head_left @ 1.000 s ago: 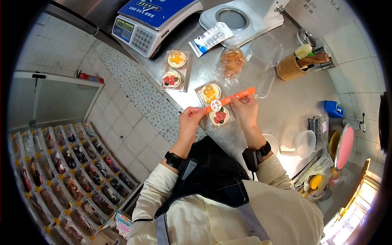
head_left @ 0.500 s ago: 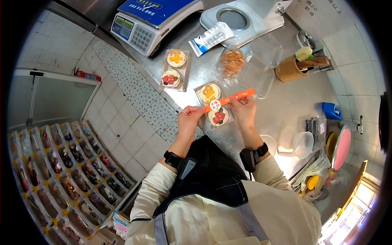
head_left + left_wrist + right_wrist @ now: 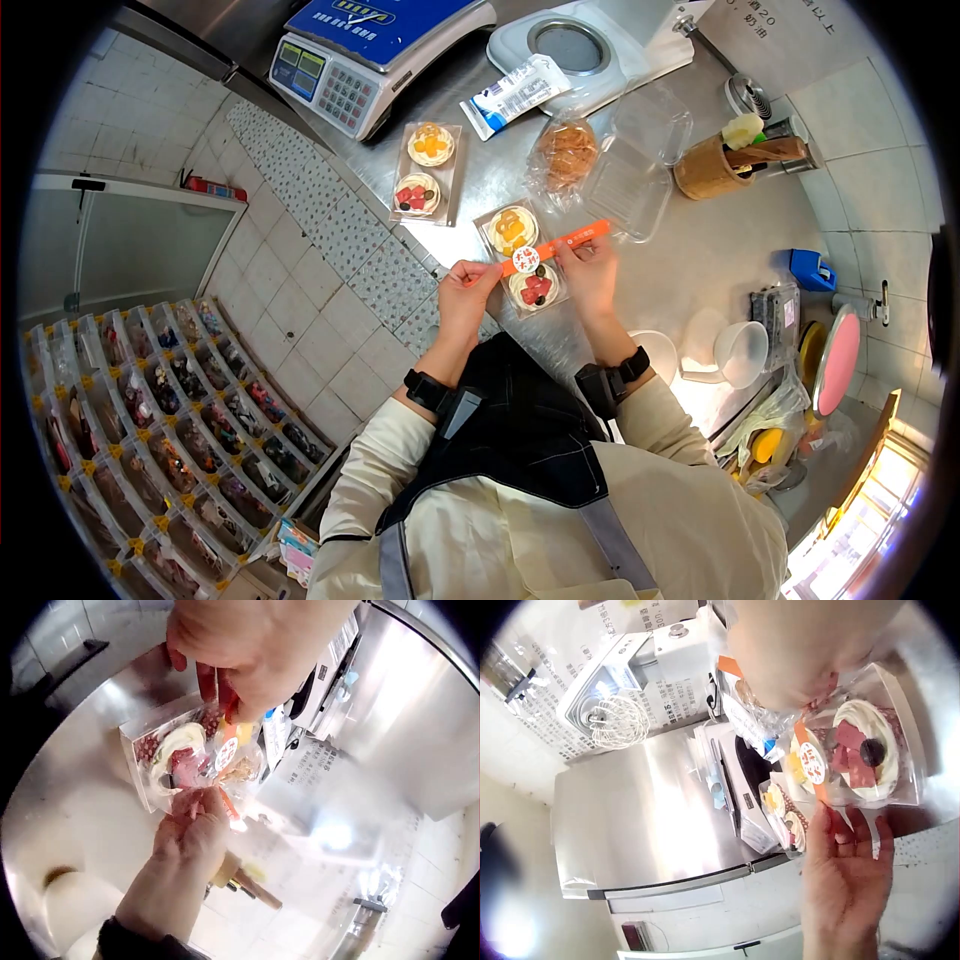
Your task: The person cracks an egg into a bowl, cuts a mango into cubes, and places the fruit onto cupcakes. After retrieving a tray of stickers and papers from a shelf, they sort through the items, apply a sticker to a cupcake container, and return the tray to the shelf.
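Note:
An orange paper strip (image 3: 582, 236) with a round white label (image 3: 526, 260) lies across a clear box (image 3: 497, 218) of two cream-topped cakes, one with yellow fruit (image 3: 512, 231), one with red pieces (image 3: 534, 288). The left hand (image 3: 466, 300) pinches the strip's left end between thumb and fingers. The right hand (image 3: 592, 275) pinches it nearer the other end, a length sticking out past the fingers. In the right wrist view the strip (image 3: 802, 733) crosses the box between the two cakes. Its underside is hidden.
A second box of two cakes (image 3: 427, 172) stands to the upper left, below a scale (image 3: 348, 92). Behind are a blue-white packet (image 3: 515, 95), a bagged brown item (image 3: 568, 152) and an open clear container (image 3: 628, 190). Rightward stand a utensil holder (image 3: 707, 170) and white tubs (image 3: 741, 354).
The right hand has moved slightly left and inward, bringing its end of the strip closer to the box. The left hand keeps its pinch almost in place.

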The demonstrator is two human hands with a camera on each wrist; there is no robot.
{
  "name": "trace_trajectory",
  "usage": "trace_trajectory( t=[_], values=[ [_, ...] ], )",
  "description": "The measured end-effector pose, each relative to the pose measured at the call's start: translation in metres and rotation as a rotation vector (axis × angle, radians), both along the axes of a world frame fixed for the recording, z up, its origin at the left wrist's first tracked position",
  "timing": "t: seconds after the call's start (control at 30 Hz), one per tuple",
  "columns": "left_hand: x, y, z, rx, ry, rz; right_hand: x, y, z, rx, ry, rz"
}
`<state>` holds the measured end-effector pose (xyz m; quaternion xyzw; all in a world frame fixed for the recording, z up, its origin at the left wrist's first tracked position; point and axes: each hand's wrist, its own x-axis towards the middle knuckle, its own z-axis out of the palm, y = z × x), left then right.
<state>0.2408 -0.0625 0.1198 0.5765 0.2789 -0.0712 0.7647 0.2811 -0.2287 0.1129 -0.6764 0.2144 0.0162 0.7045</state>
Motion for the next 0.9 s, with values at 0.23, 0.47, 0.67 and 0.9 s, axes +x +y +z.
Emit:
trace_trajectory(
  t=[0.23,0.47,0.67,0.9],
  values=[
    [0.000,0.007,-0.002,0.030,-0.020,-0.028,-0.007,0.013,0.009,-0.438,-0.023,0.093],
    [-0.001,0.009,-0.012,0.022,-0.055,0.011,-0.013,0.021,-0.002,-0.556,-0.143,0.044],
    [-0.007,0.014,-0.016,0.022,-0.040,0.033,-0.020,0.029,-0.023,-0.307,0.021,0.025],
    [-0.032,0.027,-0.011,-0.134,0.024,-0.008,-0.025,0.045,-0.030,-0.302,-0.010,0.083]
  ],
)
